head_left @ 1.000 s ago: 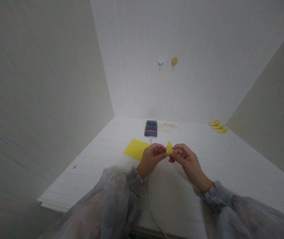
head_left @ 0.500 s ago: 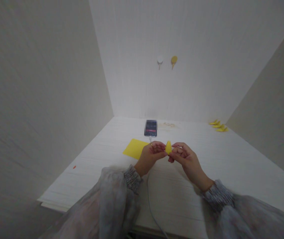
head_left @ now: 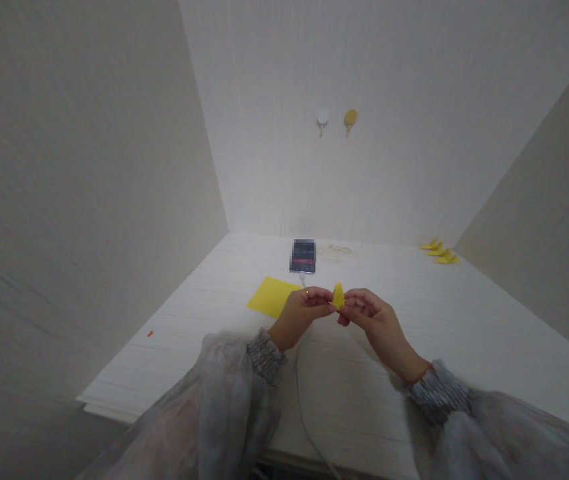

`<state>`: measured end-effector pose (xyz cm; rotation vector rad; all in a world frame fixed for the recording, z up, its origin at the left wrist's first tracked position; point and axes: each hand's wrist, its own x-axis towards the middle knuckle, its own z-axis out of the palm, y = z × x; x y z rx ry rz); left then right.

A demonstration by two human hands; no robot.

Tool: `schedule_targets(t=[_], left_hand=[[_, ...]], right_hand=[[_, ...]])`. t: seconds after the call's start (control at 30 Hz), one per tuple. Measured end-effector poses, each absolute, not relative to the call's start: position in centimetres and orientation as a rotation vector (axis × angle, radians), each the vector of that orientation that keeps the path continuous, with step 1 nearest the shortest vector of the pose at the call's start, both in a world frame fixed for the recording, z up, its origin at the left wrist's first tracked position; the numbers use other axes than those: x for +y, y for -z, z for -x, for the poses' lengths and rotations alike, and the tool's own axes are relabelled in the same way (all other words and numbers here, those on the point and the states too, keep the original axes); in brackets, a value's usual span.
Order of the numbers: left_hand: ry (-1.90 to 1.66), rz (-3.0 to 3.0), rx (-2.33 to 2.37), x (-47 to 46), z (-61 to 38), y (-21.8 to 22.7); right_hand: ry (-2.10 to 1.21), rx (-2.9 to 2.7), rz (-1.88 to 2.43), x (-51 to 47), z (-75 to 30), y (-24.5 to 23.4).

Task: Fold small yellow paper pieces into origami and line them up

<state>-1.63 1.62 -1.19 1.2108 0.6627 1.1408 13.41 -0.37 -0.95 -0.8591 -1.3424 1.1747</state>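
**Both hands pinch one small folded yellow piece over mid-desk**

Left to right:

- Desk (head_left: 464, 320): pale wood grain, boxed in by walls on the left, back and right.
- Red speck (head_left: 150, 333): close to the left edge, well apart from everything else.
- Yellow sheet (head_left: 270, 297): lies flat, left of centre. Its right corner sits just behind the left hand.
- Left hand (head_left: 300, 313): grip closed, thumb and fingertips pinching the left side of the folded yellow piece (head_left: 338, 295). There is a ring on one finger and a grey gathered sleeve at the wrist.
- Phone (head_left: 303, 256): lies flat toward the far edge, directly behind the hands. The screen is lit but too blurred to read.
- Cable (head_left: 302, 407): leaves the near end of the phone, passes by the left hand and runs off the near edge between the two sleeves.
- Folded yellow piece: small, pointed tip up, held between the two hands around desk centre, in front of the phone. It looks clear of the desk surface.
- Right hand (head_left: 372, 320): grip closed, pinching the right lower side of the piece, with the other fingers curled in.
- Back wall: a white hook (head_left: 322, 119) and a yellow hook (head_left: 350, 119) sit side by side, above the phone.
- Far right corner: a cluster of yellow folded bits (head_left: 439, 252) lies next to the back wall, well apart from the hands.
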Motion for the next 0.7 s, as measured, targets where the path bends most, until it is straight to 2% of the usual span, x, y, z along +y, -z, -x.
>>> schedule_targets(t=[0.43, 0.7], left_hand=[[-1.096, -1.277, 0.648, 1.5, 1.9, 0.7], [-1.098, -1.295, 0.626, 1.5, 2.1, 0.8]], right_hand=[[-1.222, -1.369, 0.784, 0.1, -13.9, 1.7], [-1.049, -1.606, 0.763, -0.4, -14.5, 0.4]])
